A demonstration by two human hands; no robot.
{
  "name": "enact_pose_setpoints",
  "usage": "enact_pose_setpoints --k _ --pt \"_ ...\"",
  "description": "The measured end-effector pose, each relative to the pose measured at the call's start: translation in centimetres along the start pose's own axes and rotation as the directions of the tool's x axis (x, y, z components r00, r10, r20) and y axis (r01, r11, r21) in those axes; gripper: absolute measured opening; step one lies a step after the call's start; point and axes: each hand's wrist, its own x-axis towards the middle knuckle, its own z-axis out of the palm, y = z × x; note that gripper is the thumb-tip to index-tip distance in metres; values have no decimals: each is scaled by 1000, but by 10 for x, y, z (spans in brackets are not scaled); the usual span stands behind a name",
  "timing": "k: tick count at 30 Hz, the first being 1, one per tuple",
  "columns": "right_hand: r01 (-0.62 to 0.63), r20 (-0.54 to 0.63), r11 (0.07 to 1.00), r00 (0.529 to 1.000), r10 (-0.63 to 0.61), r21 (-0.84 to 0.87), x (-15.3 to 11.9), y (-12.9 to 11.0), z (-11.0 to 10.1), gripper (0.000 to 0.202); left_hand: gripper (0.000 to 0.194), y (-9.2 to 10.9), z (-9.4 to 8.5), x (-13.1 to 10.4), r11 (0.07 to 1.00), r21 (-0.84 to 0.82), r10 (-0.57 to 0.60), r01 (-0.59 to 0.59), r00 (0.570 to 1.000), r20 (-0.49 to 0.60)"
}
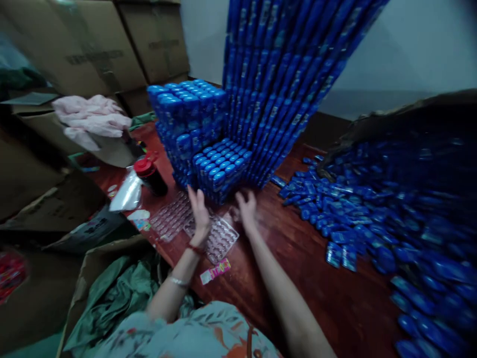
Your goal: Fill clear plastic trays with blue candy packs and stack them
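In the head view my left hand (200,214) was open: its fingers stood partly apart, pointing up and away from me, and I saw nothing clamped between them. My right hand (247,211) was open too, its fingers spread and a little bent, with nothing to be seen in their grip. The two hands were well apart from each other.

The small block (222,164) of blue packs lay just beyond my fingertips, its near lower end between the lines of my two hands. It stood against the tall stack (274,74) behind it and beside the middle stack (190,112) on its left. Below my hands a clear tray (222,238) lay flat on the red table (257,283), with a pink strip (216,271) at its near edge. The bottle (150,176) stood off to the left, and the loose packs (346,214) were heaped to the right.

My right fingers were blurred, and I could not tell whether any fingertip of either hand touched the block. My left hand and wrist hid part of the tray. The top of the tall stack was cut off, and the far right of the heap was dark and smeared.
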Motion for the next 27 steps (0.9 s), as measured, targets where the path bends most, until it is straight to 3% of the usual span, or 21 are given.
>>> enact_pose_setpoints --k 3,5,7,9,12,14,16,17,18,20,22,24,27 --pt "89 203 977 978 -49 -194 -62 6 -21 39 53 -2 -37 -19 946 295 107 -132 989 101" --pt "336 510 791 859 -36 -511 -87 9 -43 40 43 -7 -51 -36 887 418 117 -197 971 209" --pt "379 555 663 829 66 -646 -102 10 -73 43 37 -14 -52 -57 865 432 85 -254 924 373" --pt "317 487 609 863 133 -727 -113 9 -108 45 32 -22 -39 -78 872 390 39 -296 836 548" --pt "261 438 613 886 155 -745 -127 6 -160 43 31 -32 9 -98 873 279 46 -400 637 769" --pt "258 421 634 899 118 -729 -129 4 -191 40 35 -37 60 -95 844 203 89 -496 503 860" --pt "212 297 608 954 41 -765 -116 4 -221 37 40 -43 118 -81 787 160 107 -595 388 915" --pt "155 182 573 983 -10 -805 -103 5 -236 37 43 -48 149 -72 746 168 103 -644 361 927" --pt "66 37 526 997 -66 -848 -87 7 -252 38 47 -52 178 -63 697 210 78 -685 365 928" --pt "-158 -222 437 970 -98 -886 -50 13 -280 46 51 -64 229 -48 586 311 0 -749 383 924" --pt "-280 -322 422 946 -29 -862 -15 20 -298 51 50 -75 264 -40 486 345 -98 -803 342 935" --pt "-296 -312 404 950 27 -865 9 28 -303 50 48 -84 280 -39 426 338 -166 -839 295 941" --pt "-200 -198 384 979 44 -901 18 35 -292 47 46 -92 275 -46 393 312 -175 -865 263 949"
